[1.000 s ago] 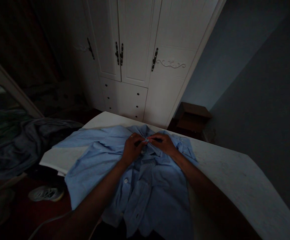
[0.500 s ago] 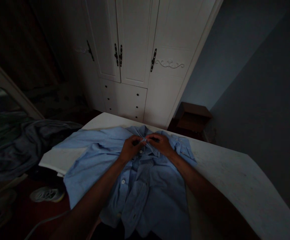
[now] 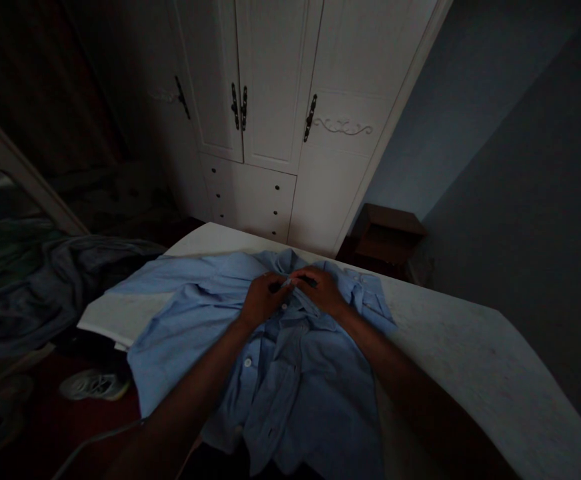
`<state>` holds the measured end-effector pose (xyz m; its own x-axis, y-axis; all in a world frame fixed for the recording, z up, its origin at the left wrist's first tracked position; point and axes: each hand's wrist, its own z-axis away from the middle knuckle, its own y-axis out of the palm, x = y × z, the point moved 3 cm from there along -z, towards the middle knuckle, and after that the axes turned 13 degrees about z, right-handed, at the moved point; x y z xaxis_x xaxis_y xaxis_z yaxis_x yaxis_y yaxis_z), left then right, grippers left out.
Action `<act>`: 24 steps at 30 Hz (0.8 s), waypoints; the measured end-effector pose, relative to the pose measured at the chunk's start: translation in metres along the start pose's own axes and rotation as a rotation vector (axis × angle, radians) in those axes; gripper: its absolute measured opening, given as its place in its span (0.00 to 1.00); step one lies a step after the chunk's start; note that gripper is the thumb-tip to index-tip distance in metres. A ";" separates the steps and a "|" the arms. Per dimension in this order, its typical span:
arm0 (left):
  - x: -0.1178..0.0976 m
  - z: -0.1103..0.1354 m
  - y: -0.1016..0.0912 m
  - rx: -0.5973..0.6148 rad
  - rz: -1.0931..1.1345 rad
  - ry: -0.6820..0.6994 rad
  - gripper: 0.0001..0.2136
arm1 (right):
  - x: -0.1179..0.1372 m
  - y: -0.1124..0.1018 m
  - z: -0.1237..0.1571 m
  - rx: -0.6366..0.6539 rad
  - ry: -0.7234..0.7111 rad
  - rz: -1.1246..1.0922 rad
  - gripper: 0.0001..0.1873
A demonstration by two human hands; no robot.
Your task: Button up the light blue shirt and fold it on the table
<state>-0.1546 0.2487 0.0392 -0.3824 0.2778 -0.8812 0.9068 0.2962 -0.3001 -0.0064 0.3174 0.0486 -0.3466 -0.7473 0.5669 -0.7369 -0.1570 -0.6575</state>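
Note:
A light blue button-up shirt lies spread face up on a white table, its collar toward the far edge and its hem hanging over the near edge. My left hand and my right hand meet just below the collar. Both pinch the shirt's front edges together at the top button. White buttons show lower down the open front.
A white wardrobe with dark handles and drawers stands behind the table. A brown side table sits at its right. Dark crumpled cloth lies on the left, and a pale shoe is on the floor.
Both hands have stayed at the collar, shifting only slightly. The shirt front below them has bunched a little more.

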 end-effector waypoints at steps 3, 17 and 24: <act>0.003 -0.001 0.000 -0.045 0.050 -0.024 0.10 | 0.005 -0.001 0.000 -0.002 0.008 0.049 0.08; 0.012 -0.001 0.003 -0.078 0.415 -0.184 0.16 | 0.000 -0.002 -0.001 0.032 0.030 0.004 0.09; 0.015 -0.002 0.004 -0.068 0.442 -0.198 0.17 | -0.003 0.000 -0.001 0.051 0.005 -0.013 0.09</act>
<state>-0.1566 0.2560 0.0256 0.0836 0.2129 -0.9735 0.9585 0.2499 0.1370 -0.0061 0.3205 0.0476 -0.3403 -0.7420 0.5776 -0.7108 -0.1992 -0.6746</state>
